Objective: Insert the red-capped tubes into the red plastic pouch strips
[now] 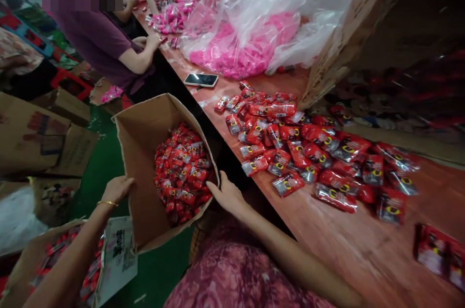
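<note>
A cardboard box (pixel 140 162) hangs tilted in front of me, beside the table edge, its opening facing me. Inside it lies a heap of small red packets (pixel 183 172). My left hand (pixel 118 191), with a thin gold bangle at the wrist, grips the box's left wall. On the other side, my right hand (pixel 225 192) is closed on the right rim, its thumb over the edge. More red packets (pixel 290 138) with clear, dark-marked parts are spread over the table right of the box.
On the reddish table (pixel 363 254) lie a phone (pixel 201 80) and a clear plastic bag (pixel 250 17) of pink pieces. A large carton (pixel 341 37) stands at right. A co-worker in purple (pixel 94 41) works at the far left. Another carton (pixel 22 254) of red items sits below my left arm.
</note>
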A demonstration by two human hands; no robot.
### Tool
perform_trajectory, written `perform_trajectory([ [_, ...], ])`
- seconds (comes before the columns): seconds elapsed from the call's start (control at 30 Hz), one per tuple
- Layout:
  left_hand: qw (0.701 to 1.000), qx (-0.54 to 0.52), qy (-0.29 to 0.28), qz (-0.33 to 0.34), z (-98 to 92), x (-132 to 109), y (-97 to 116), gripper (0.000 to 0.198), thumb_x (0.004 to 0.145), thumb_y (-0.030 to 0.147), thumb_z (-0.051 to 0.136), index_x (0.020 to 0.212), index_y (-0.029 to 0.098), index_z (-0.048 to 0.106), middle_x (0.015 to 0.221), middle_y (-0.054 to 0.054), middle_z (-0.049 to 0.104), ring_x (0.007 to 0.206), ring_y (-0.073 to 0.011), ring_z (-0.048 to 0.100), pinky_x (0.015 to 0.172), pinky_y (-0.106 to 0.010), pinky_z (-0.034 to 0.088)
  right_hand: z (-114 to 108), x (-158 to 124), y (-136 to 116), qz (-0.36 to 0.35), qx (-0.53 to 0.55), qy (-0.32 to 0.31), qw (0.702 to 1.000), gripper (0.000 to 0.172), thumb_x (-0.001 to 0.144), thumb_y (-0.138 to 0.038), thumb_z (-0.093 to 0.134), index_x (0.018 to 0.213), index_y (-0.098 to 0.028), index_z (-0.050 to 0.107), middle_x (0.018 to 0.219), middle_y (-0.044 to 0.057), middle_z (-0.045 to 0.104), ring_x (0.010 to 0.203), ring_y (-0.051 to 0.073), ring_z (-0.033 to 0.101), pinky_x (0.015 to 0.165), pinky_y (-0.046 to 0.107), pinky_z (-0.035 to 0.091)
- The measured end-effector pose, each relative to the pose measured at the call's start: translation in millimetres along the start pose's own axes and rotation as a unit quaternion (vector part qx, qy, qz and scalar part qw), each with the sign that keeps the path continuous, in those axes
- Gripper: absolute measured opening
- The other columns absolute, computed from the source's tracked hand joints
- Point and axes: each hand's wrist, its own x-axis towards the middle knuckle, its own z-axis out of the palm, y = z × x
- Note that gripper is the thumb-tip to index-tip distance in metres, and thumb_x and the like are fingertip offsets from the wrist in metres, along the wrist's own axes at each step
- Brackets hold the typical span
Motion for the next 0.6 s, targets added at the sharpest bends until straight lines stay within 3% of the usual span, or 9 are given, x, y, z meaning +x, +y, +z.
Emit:
perform_trajectory([
  [0.13, 0.999, 0.004, -0.029, -0.016, -2.5, 1.4, 17.6, 0.033, 0.069, 0.036, 0.038, 0.04, 0.021, 0.044, 0.049, -0.006, 0.057, 0.054, -0.0202, 0.054, 0.053, -0.026, 0.038, 2.1, 20.3, 24.6, 0.023, 0.072, 0.041, 0.996, 0.045, 0.08, -0.024, 0.034, 0.12, -0.012, 0.049, 0.104, 0.014, 0.066, 0.096, 0.025, 0.061, 0.083, 0.034, 0.044],
  [0.23, 0.998, -0.019, -0.051, -0.01, -8.2, -0.9, 36.1, 0.036, 0.069, 0.04, 0.035, 0.038, 0.022, 0.041, 0.044, -0.006, 0.055, 0.051, -0.0204, 0.053, 0.053, -0.028, 0.038, 0.0, 26.9, 44.8, 0.019, 0.134, 0.125, 0.983, 0.043, 0.079, -0.026, 0.03, 0.107, -0.013, 0.059, 0.102, 0.012, 0.066, 0.096, 0.023, 0.06, 0.084, 0.032, 0.043],
  [0.33, 0.998, -0.031, -0.06, 0.006, -14.4, -3.6, 51.6, 0.036, 0.068, 0.04, 0.035, 0.037, 0.023, 0.039, 0.04, -0.005, 0.053, 0.049, -0.0195, 0.052, 0.054, -0.028, 0.038, -1.0, 30.5, 56.7, 0.026, 0.154, 0.162, 0.974, 0.04, 0.078, -0.031, 0.029, 0.086, -0.014, 0.064, 0.089, 0.011, 0.068, 0.086, 0.024, 0.06, 0.079, 0.032, 0.045],
  [0.43, 0.999, -0.02, -0.031, 0.02, -16.4, -4.1, 59.0, 0.034, 0.067, 0.039, 0.035, 0.037, 0.023, 0.036, 0.04, -0.004, 0.052, 0.049, -0.0187, 0.05, 0.054, -0.028, 0.036, 0.4, 31.0, 63.4, 0.033, 0.163, 0.182, 0.969, 0.039, 0.077, -0.033, 0.029, 0.077, -0.015, 0.063, 0.08, 0.01, 0.068, 0.078, 0.023, 0.06, 0.074, 0.032, 0.047],
  [0.6, 0.998, 0.01, 0.033, 0.053, -9.0, -8.9, 68.8, 0.032, 0.066, 0.037, 0.035, 0.038, 0.023, 0.031, 0.04, -0.003, 0.047, 0.048, -0.0172, 0.046, 0.051, -0.027, 0.032, 5.2, 26.0, 88.1, -0.006, 0.135, 0.232, 0.963, 0.04, 0.081, -0.034, 0.029, 0.082, -0.017, 0.064, 0.083, 0.009, 0.068, 0.081, 0.021, 0.062, 0.077, 0.033, 0.05],
])
